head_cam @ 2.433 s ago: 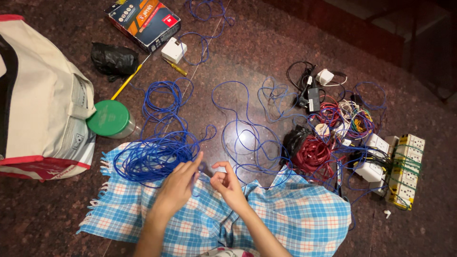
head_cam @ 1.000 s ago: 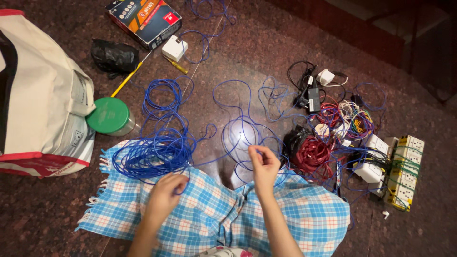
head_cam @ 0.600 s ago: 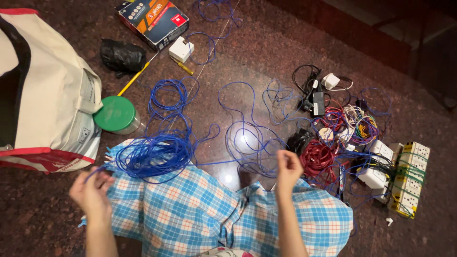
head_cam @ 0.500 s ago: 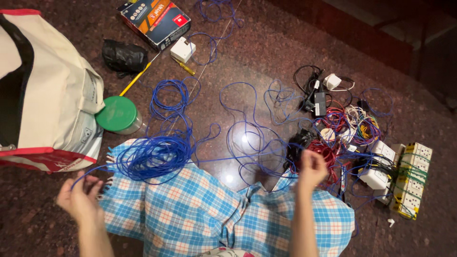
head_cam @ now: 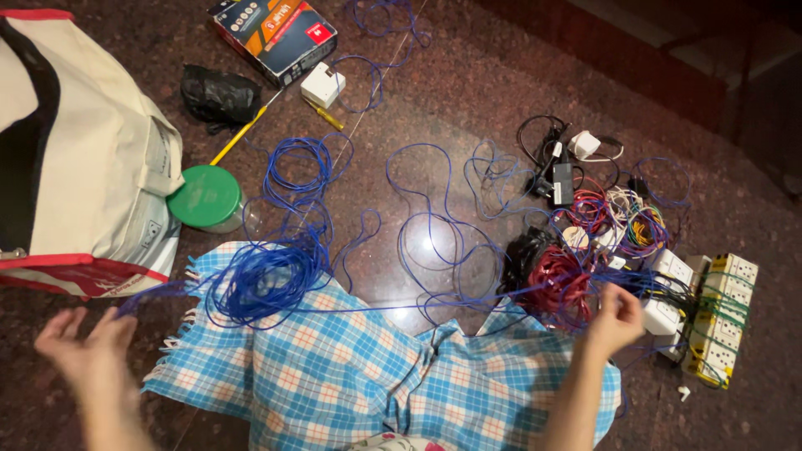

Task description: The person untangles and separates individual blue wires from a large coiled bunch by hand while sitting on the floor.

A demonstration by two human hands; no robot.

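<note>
A long blue wire point(head_cam: 267, 280) lies partly coiled on a blue checked cloth point(head_cam: 351, 367) over my lap. More of it lies in loose loops point(head_cam: 434, 234) on the dark stone floor. My left hand point(head_cam: 88, 355) is out at the lower left, blurred, with fingers spread. A taut strand from the coil ends at its thumb and forefinger. My right hand point(head_cam: 614, 317) is far to the right, closed on the same wire, beside a red wire coil point(head_cam: 555, 280). One strand runs straight between the coil and the right hand.
A cream and red bag point(head_cam: 83, 167) stands at left, with a green-lidded jar point(head_cam: 205, 199) beside it. A cardboard box point(head_cam: 276, 29), black pouch point(head_cam: 219, 96), white plug point(head_cam: 322, 83) and yellow screwdriver point(head_cam: 322, 113) lie at the top. White socket boxes point(head_cam: 718, 317) and tangled cables point(head_cam: 618, 217) are at right.
Both hands started together at the coil and have moved far apart, left hand leftward and right hand rightward, drawing a length of blue wire out taut between them.
</note>
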